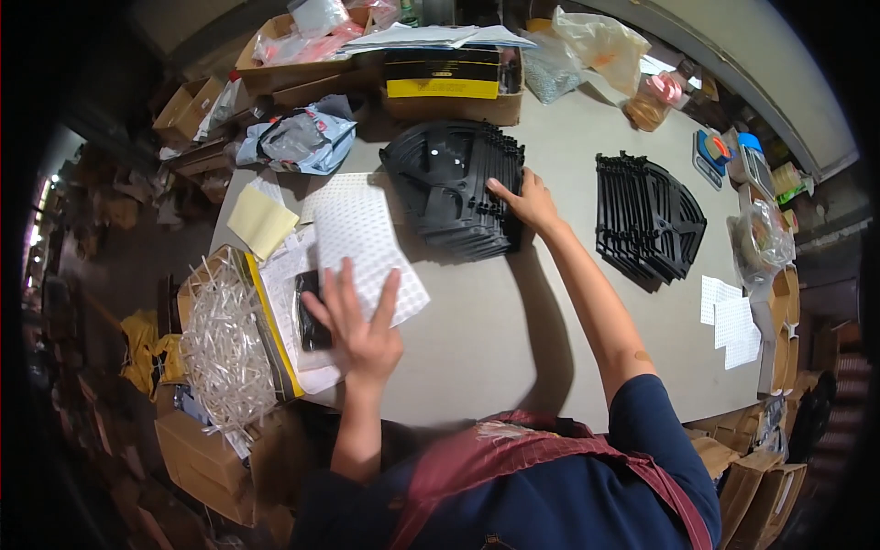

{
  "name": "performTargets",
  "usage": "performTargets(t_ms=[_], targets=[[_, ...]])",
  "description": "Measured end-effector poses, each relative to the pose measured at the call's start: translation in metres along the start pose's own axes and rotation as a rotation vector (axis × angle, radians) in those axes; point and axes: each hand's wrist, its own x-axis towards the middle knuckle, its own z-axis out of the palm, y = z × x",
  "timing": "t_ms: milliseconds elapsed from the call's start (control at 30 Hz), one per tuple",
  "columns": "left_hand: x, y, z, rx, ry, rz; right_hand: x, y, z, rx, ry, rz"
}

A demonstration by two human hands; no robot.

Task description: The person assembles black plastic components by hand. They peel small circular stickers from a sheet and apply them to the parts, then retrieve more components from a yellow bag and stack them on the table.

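My left hand (361,332) hovers with fingers spread over a white sheet of small round stickers (356,240) and the edge of a black phone (313,316). Nothing shows in its grasp. At the far middle of the table, a stack of black, fan-shaped plastic parts (449,188) stands on edge. My right hand (530,200) holds the right side of that stack, its thumb on top and the other fingers partly hidden behind. A second row of similar black parts (649,218) rests farther right, apart from both hands.
A box of shredded strips (229,344) stands at the left, beside papers and a yellow pad (262,223). Behind the stack sits a black and yellow carton (442,73). Small sticker sheets (731,316), a blue scale (710,158) and plastic bags (600,50) lie toward the right and far edges.
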Motion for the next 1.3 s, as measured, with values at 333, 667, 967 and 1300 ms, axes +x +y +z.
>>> performTargets(t_ms=[333, 667, 967, 1300], targets=[[-0.114, 0.032, 0.055, 0.091, -0.609, -0.143, -0.093, 0.117, -0.107, 0.229, 0.165, -0.332], [-0.120, 0.059, 0.088, 0.188, -0.504, -0.262, -0.108, 0.211, -0.198, -0.473, 0.142, -0.174], [-0.119, 0.068, 0.092, 0.269, -0.535, -0.306, -0.155, 0.204, -0.184, -0.410, 0.196, -0.226], [-0.135, 0.059, 0.105, 0.276, -0.241, -0.158, -0.273, 0.211, -0.204, -0.116, 0.182, -0.318]])
